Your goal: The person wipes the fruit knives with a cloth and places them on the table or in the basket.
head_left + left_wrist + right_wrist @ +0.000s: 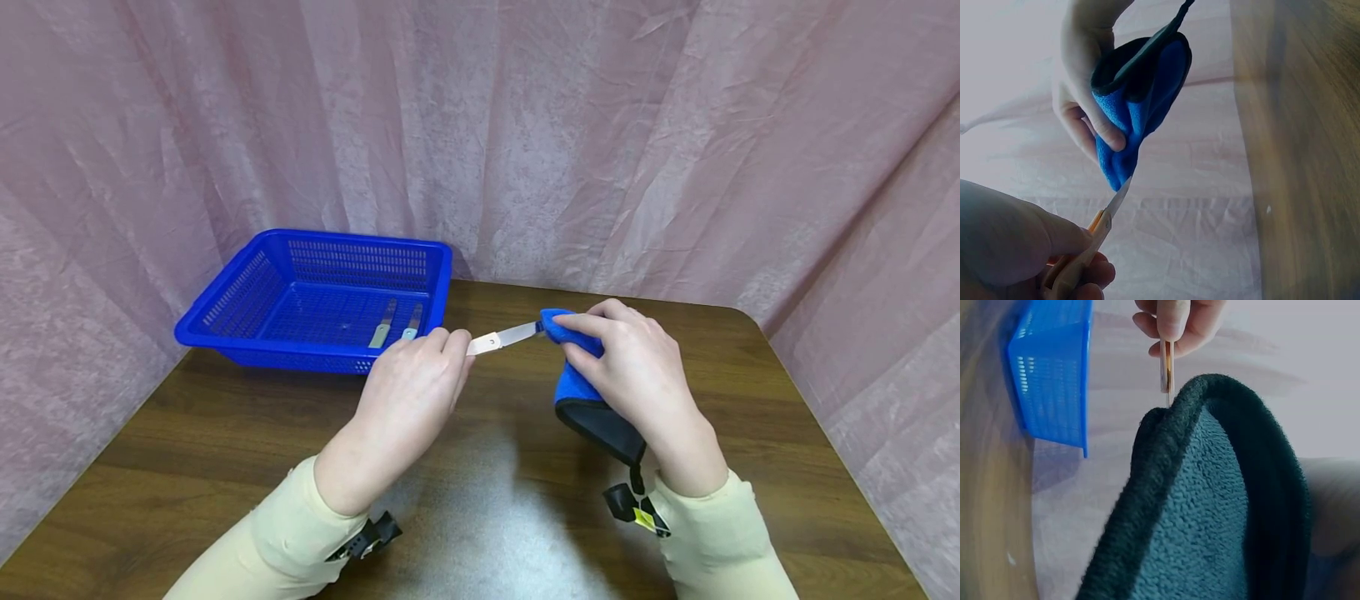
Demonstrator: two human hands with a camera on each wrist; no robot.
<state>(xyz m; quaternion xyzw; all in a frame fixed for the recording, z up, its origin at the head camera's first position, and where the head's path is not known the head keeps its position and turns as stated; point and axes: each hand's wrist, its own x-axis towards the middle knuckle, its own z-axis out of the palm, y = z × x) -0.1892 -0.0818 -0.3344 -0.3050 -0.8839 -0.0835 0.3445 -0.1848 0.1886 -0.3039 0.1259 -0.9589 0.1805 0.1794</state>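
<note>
My left hand [412, 379] grips a small folding knife [483, 343] by its pale handle, with the silver blade out and pointing right. A blue cloth [576, 383] with black edging is pinched in my right hand [641, 367], between thumb and fingers. One corner of the cloth covers the blade's tip. In the left wrist view the cloth [1125, 119] hangs folded around the blade end, and the knife handle [1079, 262] lies across the curled fingers. The cloth's dark edge [1166, 437] fills much of the right wrist view, hiding most of the blade.
A blue plastic basket [285, 343] stands at the back left of the wooden table [480, 500]. Inside it lie two similar knives, one with a greenish handle [379, 337] and one with a light blue handle [409, 333]. Pink curtains [525, 150] hang behind the table.
</note>
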